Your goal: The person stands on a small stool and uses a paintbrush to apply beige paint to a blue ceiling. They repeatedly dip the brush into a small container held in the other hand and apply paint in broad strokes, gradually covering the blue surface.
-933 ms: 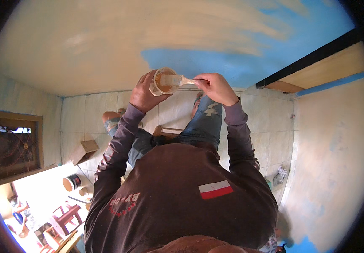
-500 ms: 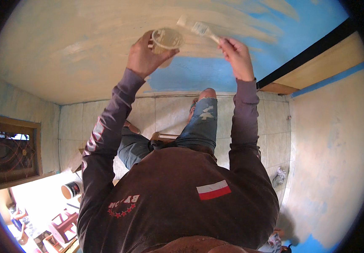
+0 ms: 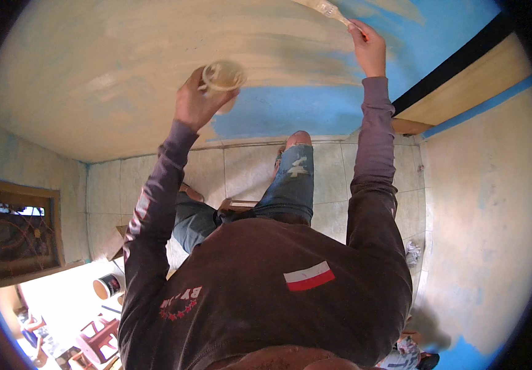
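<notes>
My left hand (image 3: 193, 103) is closed around a clear plastic cup (image 3: 224, 76) with pale paint smeared inside, held in front of the wall. Higher up and to the right, my right hand (image 3: 370, 52) grips the handle of a paintbrush (image 3: 328, 8). The brush points left, and its bristle end reaches the top edge of the view; whether it touches the wall I cannot tell. Streaky beige paint covers much of the wall (image 3: 124, 74), while a blue patch (image 3: 278, 110) shows low down and more blue lies at the upper right.
Below the wall is a tiled floor (image 3: 207, 166), with my legs over it. A crumpled plastic bag (image 3: 412, 253) lies by the right wall (image 3: 469, 216). At left are a wooden-framed window (image 3: 16, 231), a bucket (image 3: 108, 286) and a reddish stool (image 3: 98, 340). Another person (image 3: 403, 353) shows at lower right.
My right hand has moved up and to the right with the paintbrush, away from the cup. The left hand, still holding the cup, has shifted left and slightly down.
</notes>
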Available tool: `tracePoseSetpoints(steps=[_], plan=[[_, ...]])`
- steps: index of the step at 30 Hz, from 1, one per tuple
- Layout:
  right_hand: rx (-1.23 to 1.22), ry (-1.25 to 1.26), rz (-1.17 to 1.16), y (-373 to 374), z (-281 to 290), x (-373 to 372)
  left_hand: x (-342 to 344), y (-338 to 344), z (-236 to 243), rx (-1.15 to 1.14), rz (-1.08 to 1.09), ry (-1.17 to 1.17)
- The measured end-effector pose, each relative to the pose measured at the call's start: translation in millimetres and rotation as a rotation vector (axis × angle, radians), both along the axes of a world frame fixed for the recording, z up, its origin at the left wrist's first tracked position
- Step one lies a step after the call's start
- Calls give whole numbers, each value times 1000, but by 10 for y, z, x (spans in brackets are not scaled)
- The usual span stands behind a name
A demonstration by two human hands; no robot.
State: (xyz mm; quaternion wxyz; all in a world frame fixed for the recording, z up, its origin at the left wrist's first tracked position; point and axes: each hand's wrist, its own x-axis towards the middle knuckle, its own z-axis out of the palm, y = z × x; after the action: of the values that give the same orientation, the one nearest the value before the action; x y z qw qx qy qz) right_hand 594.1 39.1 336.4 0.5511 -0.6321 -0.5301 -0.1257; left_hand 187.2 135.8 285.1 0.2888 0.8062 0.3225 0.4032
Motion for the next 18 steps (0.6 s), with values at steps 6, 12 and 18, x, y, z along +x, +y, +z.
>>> tracePoseSetpoints(steps=[6, 12, 18], plan=[[-37, -44, -143, -488, 0, 578, -958, -88, -1033, -129, 95, 82], [-86, 23, -199, -856, 49, 680, -1664, -253, -1753, -233, 226, 169], [-51, -18, -10, -780, 227, 207, -1957, -282, -2244, -359, 235, 154]])
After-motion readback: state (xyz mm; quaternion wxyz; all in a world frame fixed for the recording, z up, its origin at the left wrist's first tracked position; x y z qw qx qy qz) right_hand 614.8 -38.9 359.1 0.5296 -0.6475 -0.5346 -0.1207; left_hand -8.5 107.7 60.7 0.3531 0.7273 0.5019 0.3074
